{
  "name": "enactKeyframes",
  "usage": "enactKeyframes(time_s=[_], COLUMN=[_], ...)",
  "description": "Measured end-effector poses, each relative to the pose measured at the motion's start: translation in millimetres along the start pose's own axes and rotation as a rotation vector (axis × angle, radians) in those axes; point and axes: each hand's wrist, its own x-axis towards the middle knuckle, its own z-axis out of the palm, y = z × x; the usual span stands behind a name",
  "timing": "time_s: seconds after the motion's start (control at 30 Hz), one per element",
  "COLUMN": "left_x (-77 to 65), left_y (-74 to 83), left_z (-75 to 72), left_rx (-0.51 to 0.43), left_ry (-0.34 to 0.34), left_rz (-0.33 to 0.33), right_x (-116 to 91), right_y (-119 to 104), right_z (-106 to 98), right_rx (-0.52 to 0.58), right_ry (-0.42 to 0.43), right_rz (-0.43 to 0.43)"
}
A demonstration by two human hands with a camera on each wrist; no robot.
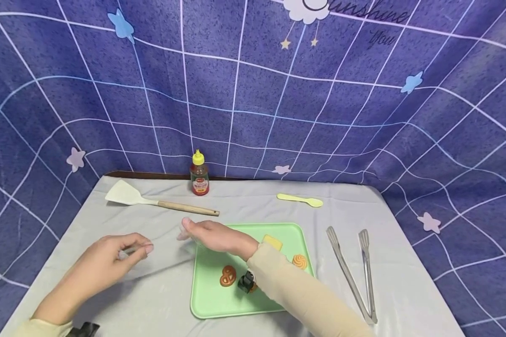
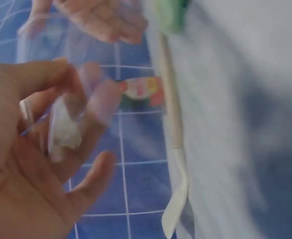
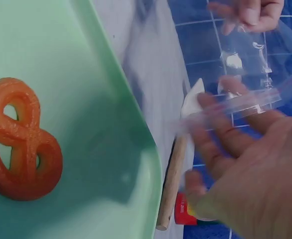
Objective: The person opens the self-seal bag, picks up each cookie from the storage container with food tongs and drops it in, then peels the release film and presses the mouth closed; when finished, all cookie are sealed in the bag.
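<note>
A clear plastic zip bag (image 3: 243,59) stretches between the two hands above the cloth, left of the green tray (image 1: 206,302). My left hand (image 1: 109,262) grips one end of it between curled fingers and thumb. At the other end is my right hand (image 1: 219,238), its fingers fairly straight against the bag's zip edge; whether they are inside the mouth cannot be made out. A pretzel (image 1: 227,276) lies on the tray below the right forearm. Also there are a yellow block (image 1: 272,242) and a swirled orange cookie (image 1: 300,261). The sleeve and a black wrist device hide part of the tray.
Behind the hands lie a white spatula with a wooden handle (image 1: 185,207) and a sauce bottle (image 1: 200,180). A yellow spoon (image 1: 299,200) is at the back. Metal tongs (image 1: 350,276) rest right of the tray. A blue grid curtain (image 1: 253,93) surrounds the table.
</note>
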Motion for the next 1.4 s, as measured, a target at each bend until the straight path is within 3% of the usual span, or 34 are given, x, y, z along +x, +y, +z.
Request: enactKeyframes(time_s=[0.1, 0.23, 0.33, 0.43, 0.57, 0.8, 0.97, 1.07, 1.17, 1.23, 1.3, 1.4], left_x=[4.2, 9.8, 13.0, 14.0, 12.0, 15.7, 23.3, 25.1, 25.1, 23.5, 19.9, 10.3], left_y=[-3.6, -15.1, -26.7, -41.0, -59.0, -65.9, -64.3, -61.6, -53.8, -45.4, -35.8, -24.4], left_z=[-7.2, -13.7, -15.3, -12.1, -0.9, 13.9, 16.4, 21.0, 27.8, 33.5, 39.1, 47.8], left_rx=[-0.177, -0.295, -0.363, -0.427, -0.351, -0.025, 0.058, 0.147, 0.247, 0.283, 0.276, 0.253], left_ry=[-0.11, -0.23, -0.317, -0.407, -0.476, -0.422, -0.395, -0.31, -0.176, -0.124, -0.137, -0.239], left_rz=[-0.109, -0.157, -0.171, -0.179, -0.148, -0.048, -0.022, 0.026, 0.093, 0.131, 0.156, 0.126], right_x=[1.2, 2.9, 3.4, 3.0, 1.7, -0.2, -1.8, -3.9, -6.0, -6.7, -6.2, -3.3], right_y=[1.6, 3.0, 4.5, 6.4, 10.3, 12.0, 10.1, 9.4, 8.8, 8.4, 9.4, 14.0], right_z=[0.0, 4.2, 9.9, 17.2, 28.3, 39.9, 43.5, 47.4, 51.3, 52.9, 54.2, 55.6], right_rx=[0.026, -0.064, -0.264, -0.472, -0.662, -0.859, -0.981, -1.048, -1.103, -1.125, -1.129, -1.104], right_ry=[0.023, 0.135, 0.201, 0.206, 0.184, 0.164, 0.088, 0.031, 0.024, 0.031, 0.05, 0.101], right_rz=[-0.108, -0.181, -0.183, -0.184, -0.179, -0.145, -0.116, -0.078, -0.054, -0.049, -0.055, -0.07])
